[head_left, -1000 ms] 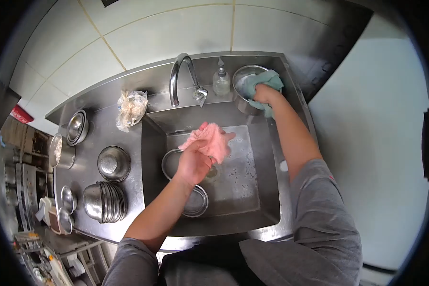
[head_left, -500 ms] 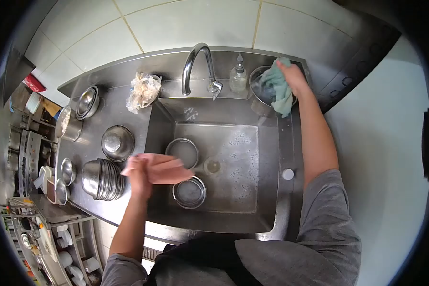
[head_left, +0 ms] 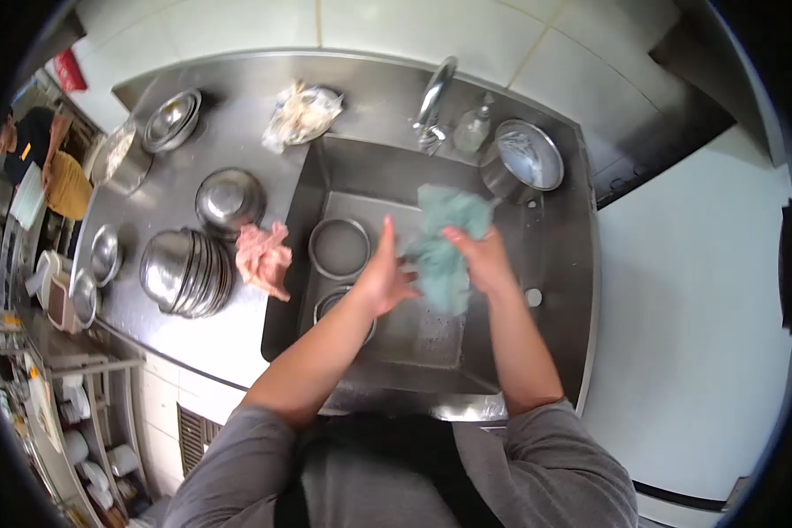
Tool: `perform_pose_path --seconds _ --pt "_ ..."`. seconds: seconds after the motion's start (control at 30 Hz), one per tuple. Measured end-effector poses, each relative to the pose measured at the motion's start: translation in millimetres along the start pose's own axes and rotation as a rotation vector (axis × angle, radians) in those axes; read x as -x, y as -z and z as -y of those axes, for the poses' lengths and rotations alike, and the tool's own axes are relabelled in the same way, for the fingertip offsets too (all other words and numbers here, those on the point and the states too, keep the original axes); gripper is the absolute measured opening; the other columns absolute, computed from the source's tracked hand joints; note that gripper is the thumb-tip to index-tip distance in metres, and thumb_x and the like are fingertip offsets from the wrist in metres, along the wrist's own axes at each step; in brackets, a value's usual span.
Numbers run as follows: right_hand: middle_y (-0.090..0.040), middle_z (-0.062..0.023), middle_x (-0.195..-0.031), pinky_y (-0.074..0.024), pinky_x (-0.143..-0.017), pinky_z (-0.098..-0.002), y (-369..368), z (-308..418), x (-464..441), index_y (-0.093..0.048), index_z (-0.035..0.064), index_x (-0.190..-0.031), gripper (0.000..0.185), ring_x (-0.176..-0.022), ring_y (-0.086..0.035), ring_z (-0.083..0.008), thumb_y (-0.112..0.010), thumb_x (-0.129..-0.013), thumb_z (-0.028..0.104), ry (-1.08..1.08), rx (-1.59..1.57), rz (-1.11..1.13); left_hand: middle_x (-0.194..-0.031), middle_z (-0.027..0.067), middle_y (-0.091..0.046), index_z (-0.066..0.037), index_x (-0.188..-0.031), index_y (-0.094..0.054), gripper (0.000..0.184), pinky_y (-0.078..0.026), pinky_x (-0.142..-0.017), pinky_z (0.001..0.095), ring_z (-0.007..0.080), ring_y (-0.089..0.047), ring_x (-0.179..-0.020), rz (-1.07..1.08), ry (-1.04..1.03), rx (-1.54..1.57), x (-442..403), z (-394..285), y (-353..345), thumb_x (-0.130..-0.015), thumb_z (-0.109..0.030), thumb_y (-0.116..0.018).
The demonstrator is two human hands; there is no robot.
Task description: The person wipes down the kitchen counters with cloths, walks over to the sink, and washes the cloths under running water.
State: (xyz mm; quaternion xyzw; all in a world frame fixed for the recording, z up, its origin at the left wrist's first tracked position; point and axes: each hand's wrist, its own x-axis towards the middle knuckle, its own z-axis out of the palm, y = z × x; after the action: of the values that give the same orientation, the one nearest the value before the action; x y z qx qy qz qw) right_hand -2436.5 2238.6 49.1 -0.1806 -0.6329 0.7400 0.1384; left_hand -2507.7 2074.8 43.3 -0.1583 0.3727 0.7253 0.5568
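Observation:
Over the sink (head_left: 396,348), my right hand (head_left: 484,260) grips a green cloth (head_left: 449,238) that hangs down, blurred by motion. My left hand (head_left: 385,277) is just left of the cloth, thumb and fingers spread, holding nothing. Below it in the basin sit two round metal pans; one pan (head_left: 340,249) shows fully, while the nearer pan (head_left: 330,304) is partly behind my left forearm. A pink cloth (head_left: 262,257) lies crumpled on the counter at the basin's left edge, beside a stack of metal bowls (head_left: 185,273).
Behind the sink stand a faucet (head_left: 433,106), a soap bottle (head_left: 473,130) and a metal pot (head_left: 524,163). An overturned bowl (head_left: 229,201), a plastic bag (head_left: 299,119) and more bowls (head_left: 172,121) occupy the left counter. Another person (head_left: 48,163) stands at far left.
The green cloth has come from the pot to above the basin in my right hand. My left hand has let go of the pink cloth on the counter and moved right.

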Motion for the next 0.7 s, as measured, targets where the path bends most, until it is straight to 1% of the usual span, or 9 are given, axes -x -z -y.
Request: perform_pose_path --seconds 0.13,0.2,0.3,0.33,0.4,0.53,0.6,0.63,0.7 --pt "-0.064 -0.0056 -0.106 -0.046 -0.086 -0.0298 13 -126 -10 -0.065 -0.0026 -0.1 0.032 -0.095 -0.061 -0.0183 -0.074 -0.079 0.019 -0.039 0.385 -0.321 -0.134 0.0153 -0.045 -0.004 -0.134 -0.037 0.071 -0.035 -0.103 0.0454 0.0274 -0.043 -0.125 -0.048 -0.087 -0.003 -99 37 72 -0.091 -0.061 -0.042" --pt "-0.063 -0.0032 -0.098 -0.0478 -0.079 -0.0296 -29 -136 0 -0.065 -0.0045 -0.087 0.023 -0.088 -0.059 -0.0157 -0.071 -0.082 0.018 0.361 0.614 -0.254 -0.12 0.0129 -0.059 -0.003 -0.121 -0.053 0.065 -0.04 -0.1 0.0414 0.0224 -0.054 -0.115 -0.068 -0.057 0.125 -142 54 107 -0.092 -0.06 -0.042" --pt "-0.062 -0.003 -0.083 -0.0469 -0.075 -0.0306 -55 -149 -9 -0.064 -0.0049 -0.08 0.026 -0.08 -0.058 -0.0163 -0.07 -0.083 0.021 0.171 0.667 -0.299 -0.109 0.0146 -0.062 0.0 -0.112 -0.059 0.045 -0.046 -0.083 0.0453 0.0288 -0.06 -0.093 1.075 -0.255 0.773 -236 113 181 -0.096 -0.039 -0.045" --pt "-0.061 -0.0029 -0.076 -0.0464 -0.073 -0.0311 -62 -154 -16 -0.064 -0.0051 -0.076 0.029 -0.075 -0.057 -0.0166 -0.069 -0.083 0.022 0.087 0.692 -0.333 -0.109 0.0146 -0.062 0.0 -0.112 -0.059 0.045 -0.046 -0.083 0.0453 0.0288 -0.06 -0.093 1.063 -0.265 0.788 -227 117 175 -0.096 -0.039 -0.045" --pt "-0.059 -0.0027 -0.061 -0.0455 -0.069 -0.0321 -66 -161 -28 -0.063 -0.0055 -0.068 0.035 -0.066 -0.056 -0.0171 -0.068 -0.084 0.025 -0.067 0.749 -0.405 -0.089 0.0114 -0.065 -0.004 -0.102 -0.06 0.038 -0.049 -0.077 0.0402 0.0197 -0.06 -0.091 -0.395 -0.249 -0.103 -186 108 132 -0.096 -0.037 -0.042" --pt "-0.058 -0.007 -0.059 -0.0453 -0.066 -0.0348 -59 -183 -20 -0.06 -0.0067 -0.064 0.043 -0.066 -0.055 -0.0171 -0.065 -0.085 0.03 -0.16 0.61 -0.488 -0.088 0.0128 -0.064 -0.003 -0.103 -0.06 0.038 -0.049 -0.079 0.041 0.0212 -0.06 -0.09 -0.318 -0.009 -0.035 -169 96 126 -0.096 -0.037 -0.044" --pt "-0.057 -0.0098 -0.059 -0.0455 -0.067 -0.0349 -103 -172 20 -0.06 -0.0079 -0.065 0.045 -0.067 -0.055 -0.0168 -0.065 -0.086 0.032 -0.004 0.46 -0.501 -0.113 0.0224 -0.061 0.003 -0.116 -0.057 0.047 -0.046 -0.085 0.0463 0.0328 -0.06 -0.1 -0.327 0.08 -0.215 -183 87 162 -0.096 -0.036 -0.041" --pt "-0.061 -0.0214 -0.062 -0.0441 -0.063 -0.043 -93 -184 16 -0.059 -0.0063 -0.066 0.047 -0.058 -0.055 -0.0302 -0.068 -0.082 0.037 -0.036 0.525 -0.526 -0.112 0.0228 -0.061 0.002 -0.114 -0.057 0.044 -0.047 -0.084 0.0436 0.0326 -0.06 -0.101 -0.32 -0.015 -0.142 -182 98 165 -0.095 -0.034 -0.042" --pt "-0.062 -0.0245 -0.078 -0.0447 -0.07 -0.0437 -48 -207 -13 -0.059 -0.0074 -0.078 0.043 -0.069 -0.057 -0.0341 -0.069 -0.082 0.035 -0.062 0.728 -0.458 -0.099 0.0161 -0.06 -0.001 -0.105 -0.057 0.036 -0.047 -0.078 0.0398 0.0261 -0.059 -0.091 -0.328 -0.201 -0.383 -151 93 131 -0.095 -0.033 -0.044"
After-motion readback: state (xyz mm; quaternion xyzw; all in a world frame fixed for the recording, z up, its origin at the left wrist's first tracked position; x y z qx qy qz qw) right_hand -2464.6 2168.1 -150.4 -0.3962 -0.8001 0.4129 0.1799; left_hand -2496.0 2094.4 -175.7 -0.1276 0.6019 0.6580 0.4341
